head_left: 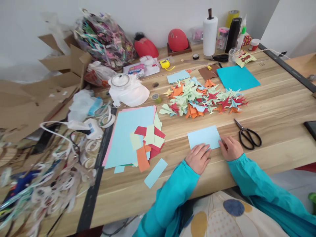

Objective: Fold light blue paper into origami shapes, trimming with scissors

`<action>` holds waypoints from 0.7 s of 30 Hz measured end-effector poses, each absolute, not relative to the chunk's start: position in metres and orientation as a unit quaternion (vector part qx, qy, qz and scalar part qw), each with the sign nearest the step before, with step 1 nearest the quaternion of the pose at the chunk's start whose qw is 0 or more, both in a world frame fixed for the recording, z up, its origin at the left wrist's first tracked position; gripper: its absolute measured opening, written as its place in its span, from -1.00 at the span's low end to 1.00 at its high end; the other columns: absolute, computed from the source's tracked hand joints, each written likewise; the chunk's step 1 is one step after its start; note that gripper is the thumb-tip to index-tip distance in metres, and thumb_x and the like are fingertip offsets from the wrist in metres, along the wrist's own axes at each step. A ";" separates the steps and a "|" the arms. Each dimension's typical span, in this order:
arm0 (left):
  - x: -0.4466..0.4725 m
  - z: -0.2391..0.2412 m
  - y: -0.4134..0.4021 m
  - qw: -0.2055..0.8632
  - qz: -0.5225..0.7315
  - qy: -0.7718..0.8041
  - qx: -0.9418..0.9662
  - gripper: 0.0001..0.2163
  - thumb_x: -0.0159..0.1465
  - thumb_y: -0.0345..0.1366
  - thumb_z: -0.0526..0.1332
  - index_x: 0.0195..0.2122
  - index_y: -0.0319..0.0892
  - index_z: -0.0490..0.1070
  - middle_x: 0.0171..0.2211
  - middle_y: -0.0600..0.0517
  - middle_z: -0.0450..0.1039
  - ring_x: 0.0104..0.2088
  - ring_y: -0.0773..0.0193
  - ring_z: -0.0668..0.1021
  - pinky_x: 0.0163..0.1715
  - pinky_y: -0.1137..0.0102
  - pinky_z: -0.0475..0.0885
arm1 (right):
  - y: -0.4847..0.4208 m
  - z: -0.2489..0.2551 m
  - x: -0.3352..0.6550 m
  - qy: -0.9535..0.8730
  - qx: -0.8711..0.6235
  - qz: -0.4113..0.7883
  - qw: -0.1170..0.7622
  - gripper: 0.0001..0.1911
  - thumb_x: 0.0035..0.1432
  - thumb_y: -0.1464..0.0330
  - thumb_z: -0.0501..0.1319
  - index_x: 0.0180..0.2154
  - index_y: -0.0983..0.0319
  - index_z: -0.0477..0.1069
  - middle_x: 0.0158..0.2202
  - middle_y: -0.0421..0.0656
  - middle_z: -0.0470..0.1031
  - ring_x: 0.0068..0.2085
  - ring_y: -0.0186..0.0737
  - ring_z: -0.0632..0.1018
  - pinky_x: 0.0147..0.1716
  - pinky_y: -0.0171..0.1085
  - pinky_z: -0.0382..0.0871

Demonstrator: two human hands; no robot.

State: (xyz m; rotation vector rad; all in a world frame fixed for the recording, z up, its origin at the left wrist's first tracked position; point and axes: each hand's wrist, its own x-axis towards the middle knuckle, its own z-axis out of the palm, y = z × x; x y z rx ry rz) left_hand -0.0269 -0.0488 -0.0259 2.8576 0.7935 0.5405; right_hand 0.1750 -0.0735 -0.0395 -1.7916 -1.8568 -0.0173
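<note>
A pale blue paper rectangle (203, 136) lies on the wooden table (271, 108) in front of me. My left hand (198, 158) rests on its near edge with the fingers curled down on the paper. My right hand (230, 148) presses the paper's near right corner with bent fingers. Black scissors (247, 135) lie just right of my right hand. Beyond the paper sits a heap of folded paper shapes (202, 98) in green, red, orange and blue.
Large pale blue and pink sheets (128, 131) with small coloured paper pieces (148, 141) lie to the left. A teal sheet (237, 77), a paper towel roll (210, 34), bottles and red balloons (177, 39) stand at the back. Cardboard, bags and tape rolls crowd the left side.
</note>
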 end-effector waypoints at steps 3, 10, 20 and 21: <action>-0.027 -0.022 -0.048 0.071 0.176 0.271 0.944 -0.67 0.20 -0.26 0.05 -0.03 -0.25 0.31 0.04 -0.07 0.31 0.06 0.11 0.30 0.01 0.18 0.28 | -0.071 -0.037 0.171 -0.683 -0.686 -0.023 0.251 -0.70 0.13 0.28 0.05 -0.18 0.30 0.41 -0.49 -0.10 0.43 -0.48 -0.29 0.41 -0.46 -0.34 0.21; -0.027 -0.017 -0.046 0.092 0.171 0.274 0.942 -0.69 0.20 -0.29 0.05 -0.04 -0.24 0.33 0.03 -0.04 0.32 0.04 0.10 0.33 -0.02 0.18 0.31 | -0.063 -0.030 0.161 -0.648 -0.728 -0.060 0.215 -0.70 0.12 0.27 0.05 -0.20 0.27 0.44 -0.55 -0.14 0.44 -0.54 -0.32 0.39 -0.49 -0.33 0.16; -0.028 -0.015 -0.047 0.113 0.152 0.323 0.927 -0.68 0.15 -0.27 0.12 -0.05 -0.15 0.33 0.10 -0.07 0.22 0.18 -0.12 0.08 0.01 -0.04 0.22 | -0.061 -0.024 0.158 -0.640 -0.743 -0.049 0.188 -0.70 0.09 0.28 0.11 -0.14 0.23 0.43 -0.58 -0.17 0.41 -0.57 -0.34 0.37 -0.49 -0.34 0.16; -0.029 -0.015 -0.047 0.118 0.150 0.323 0.927 -0.67 0.15 -0.27 0.12 -0.04 -0.15 0.33 0.11 -0.07 0.21 0.18 -0.13 0.08 0.01 -0.04 0.22 | -0.061 -0.023 0.158 -0.640 -0.744 -0.047 0.187 -0.70 0.09 0.28 0.12 -0.14 0.23 0.43 -0.58 -0.17 0.41 -0.57 -0.34 0.36 -0.49 -0.34 0.16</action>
